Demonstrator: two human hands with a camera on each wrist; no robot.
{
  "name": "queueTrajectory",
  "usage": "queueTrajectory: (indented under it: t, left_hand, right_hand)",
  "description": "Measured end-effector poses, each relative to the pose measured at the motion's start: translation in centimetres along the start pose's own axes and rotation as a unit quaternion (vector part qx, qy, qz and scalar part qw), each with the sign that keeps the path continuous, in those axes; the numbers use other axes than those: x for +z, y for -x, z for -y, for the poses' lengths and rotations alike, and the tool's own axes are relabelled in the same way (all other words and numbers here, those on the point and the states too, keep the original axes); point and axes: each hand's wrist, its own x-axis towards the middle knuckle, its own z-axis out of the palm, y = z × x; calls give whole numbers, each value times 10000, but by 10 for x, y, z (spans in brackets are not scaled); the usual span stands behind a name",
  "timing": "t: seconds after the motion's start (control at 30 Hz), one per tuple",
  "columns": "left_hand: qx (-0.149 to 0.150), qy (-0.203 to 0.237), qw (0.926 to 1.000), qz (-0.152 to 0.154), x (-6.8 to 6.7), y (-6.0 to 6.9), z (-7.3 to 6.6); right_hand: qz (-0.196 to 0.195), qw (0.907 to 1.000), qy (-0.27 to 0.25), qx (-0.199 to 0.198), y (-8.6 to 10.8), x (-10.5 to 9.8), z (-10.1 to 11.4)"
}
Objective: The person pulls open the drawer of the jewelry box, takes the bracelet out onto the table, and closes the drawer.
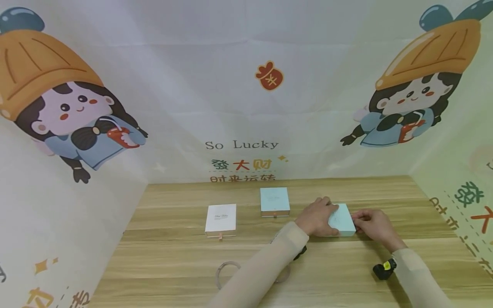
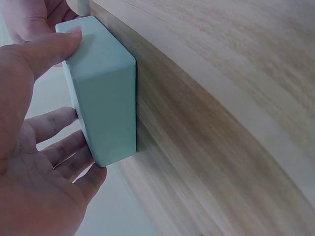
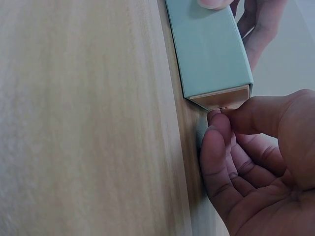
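Observation:
A mint-green drawer box (image 1: 343, 220) lies on the table at right of centre. My left hand (image 1: 316, 217) grips it from the left, with the thumb on the near side and the fingers spread over the top and far edge. At its right end, my right hand (image 1: 373, 224) pinches a small pull tab with thumb and forefinger. In the right wrist view a pinkish-gold drawer front (image 3: 221, 98) sits inside the green sleeve, about level with its rim. The tab itself is mostly hidden by the fingertips.
A light blue box (image 1: 274, 200) and a white box (image 1: 221, 217), each with a small front tab, lie farther left. Nearer me is a clear ring-shaped band (image 1: 218, 276); another curved band (image 1: 284, 279) is partly hidden by my left sleeve. Printed cloth walls surround the wooden table.

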Motion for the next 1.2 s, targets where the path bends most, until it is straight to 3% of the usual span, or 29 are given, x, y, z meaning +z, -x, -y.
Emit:
queueTrajectory:
  t: [0.43, 1.2]
  left_hand:
    - [7, 20, 10000, 78, 2, -2, 1]
    - [145, 62, 9999, 69, 2, -2, 2]
  right_hand:
    - [-80, 9999, 33, -122, 2, -6, -7]
    - [-40, 9996, 201, 210, 6, -23, -17]
